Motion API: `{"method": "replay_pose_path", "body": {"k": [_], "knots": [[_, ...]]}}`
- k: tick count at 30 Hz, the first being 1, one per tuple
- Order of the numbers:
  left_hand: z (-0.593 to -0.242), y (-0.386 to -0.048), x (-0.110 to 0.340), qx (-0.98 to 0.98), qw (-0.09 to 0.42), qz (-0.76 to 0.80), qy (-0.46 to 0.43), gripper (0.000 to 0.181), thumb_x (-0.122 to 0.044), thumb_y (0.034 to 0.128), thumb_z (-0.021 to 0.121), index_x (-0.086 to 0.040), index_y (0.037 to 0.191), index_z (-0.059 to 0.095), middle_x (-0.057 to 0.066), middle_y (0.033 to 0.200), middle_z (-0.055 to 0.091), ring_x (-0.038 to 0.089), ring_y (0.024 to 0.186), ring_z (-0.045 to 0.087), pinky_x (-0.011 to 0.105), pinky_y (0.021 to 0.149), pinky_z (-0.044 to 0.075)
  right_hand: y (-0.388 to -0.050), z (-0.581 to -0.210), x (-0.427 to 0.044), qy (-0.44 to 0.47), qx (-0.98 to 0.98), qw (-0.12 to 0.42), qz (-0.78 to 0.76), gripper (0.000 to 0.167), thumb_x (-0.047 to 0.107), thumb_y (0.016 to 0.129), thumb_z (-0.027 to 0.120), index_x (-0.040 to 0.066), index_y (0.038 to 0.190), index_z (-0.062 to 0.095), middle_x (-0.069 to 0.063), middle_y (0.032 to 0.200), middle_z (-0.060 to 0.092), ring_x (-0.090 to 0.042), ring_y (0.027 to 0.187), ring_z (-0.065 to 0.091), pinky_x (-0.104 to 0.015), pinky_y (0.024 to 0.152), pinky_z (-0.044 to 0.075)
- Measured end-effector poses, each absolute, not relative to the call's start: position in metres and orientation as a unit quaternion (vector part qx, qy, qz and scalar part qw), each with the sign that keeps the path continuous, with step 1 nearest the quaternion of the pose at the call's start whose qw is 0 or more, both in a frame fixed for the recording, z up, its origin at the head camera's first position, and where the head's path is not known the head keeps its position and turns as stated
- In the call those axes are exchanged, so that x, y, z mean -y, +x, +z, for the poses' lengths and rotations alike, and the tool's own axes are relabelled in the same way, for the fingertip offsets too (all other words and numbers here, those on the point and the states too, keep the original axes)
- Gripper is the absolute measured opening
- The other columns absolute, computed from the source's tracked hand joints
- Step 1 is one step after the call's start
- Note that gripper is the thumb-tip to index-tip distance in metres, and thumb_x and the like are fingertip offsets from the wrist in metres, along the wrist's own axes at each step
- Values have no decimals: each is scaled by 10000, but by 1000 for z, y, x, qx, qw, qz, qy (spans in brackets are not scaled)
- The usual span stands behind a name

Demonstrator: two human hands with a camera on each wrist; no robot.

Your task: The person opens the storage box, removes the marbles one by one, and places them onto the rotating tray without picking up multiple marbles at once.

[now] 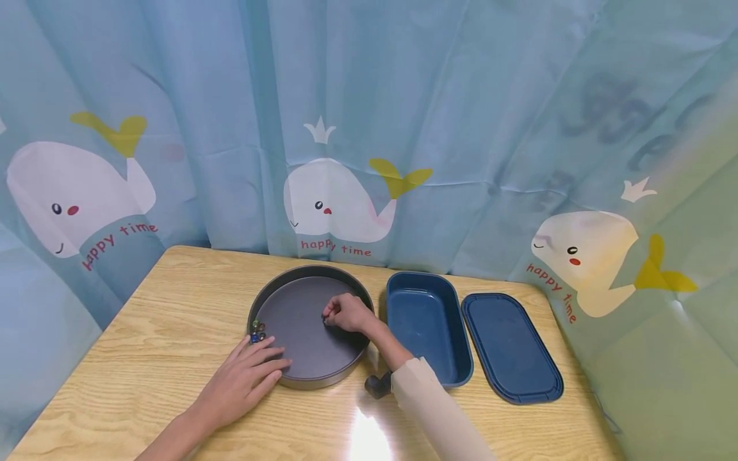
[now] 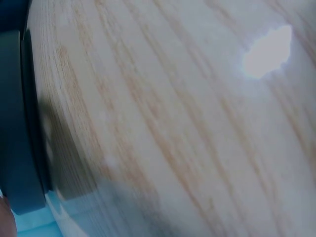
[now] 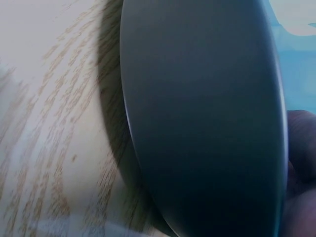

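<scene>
A round dark grey pan [image 1: 300, 314] stands on the wooden table, and several small glass marbles [image 1: 257, 331] lie against its left inner edge. My right hand [image 1: 348, 314] reaches over the right rim and pinches a small dark marble [image 1: 325, 319] just above the pan's floor. Across the near left rim lies my left hand [image 1: 248, 378], its fingers spread and fairly straight beside the marbles. The right wrist view is mostly the pan's outer wall [image 3: 202, 113], with some fingers [image 3: 301, 143] behind the rim. In the left wrist view the pan's wall [image 2: 17, 123] fills the left edge.
A deep blue rectangular container [image 1: 426, 320] stands right of the pan, with its flat blue lid [image 1: 513, 346] beside it. A black knob-like object [image 1: 377, 385], partly under the right sleeve, sits near the pan. A whale-print curtain [image 1: 357, 77] hangs behind the table [image 1: 144, 333].
</scene>
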State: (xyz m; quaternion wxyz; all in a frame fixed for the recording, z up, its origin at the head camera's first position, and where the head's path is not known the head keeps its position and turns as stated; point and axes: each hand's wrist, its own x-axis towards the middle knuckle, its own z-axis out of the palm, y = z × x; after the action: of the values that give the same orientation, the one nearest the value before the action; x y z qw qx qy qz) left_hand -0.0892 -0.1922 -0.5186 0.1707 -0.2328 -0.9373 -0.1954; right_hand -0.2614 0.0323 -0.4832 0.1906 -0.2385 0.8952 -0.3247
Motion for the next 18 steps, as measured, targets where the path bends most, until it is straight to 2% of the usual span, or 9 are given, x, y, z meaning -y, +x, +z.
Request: {"method": "replay_pose_path", "body": {"k": [12, 18], "knots": [[-518, -89, 191, 936, 173, -199, -233, 216, -232, 972, 654, -237, 1162, 756, -7, 1250, 675, 269, 1298, 515, 625, 1096, 298, -262, -478, -35, -250, -892, 176, -333, 43, 61, 868, 750, 92, 882, 723, 79, 710, 642, -73, 685, 552, -221, 696, 455], [-518, -88, 191, 934, 180, -198, -236, 218, -232, 970, 655, -238, 1162, 756, -4, 1246, 676, 273, 1291, 521, 619, 1095, 299, -259, -464, -40, -263, -882, 168, -352, 53, 48, 885, 717, 93, 912, 723, 75, 772, 649, -68, 708, 574, -223, 653, 467]]}}
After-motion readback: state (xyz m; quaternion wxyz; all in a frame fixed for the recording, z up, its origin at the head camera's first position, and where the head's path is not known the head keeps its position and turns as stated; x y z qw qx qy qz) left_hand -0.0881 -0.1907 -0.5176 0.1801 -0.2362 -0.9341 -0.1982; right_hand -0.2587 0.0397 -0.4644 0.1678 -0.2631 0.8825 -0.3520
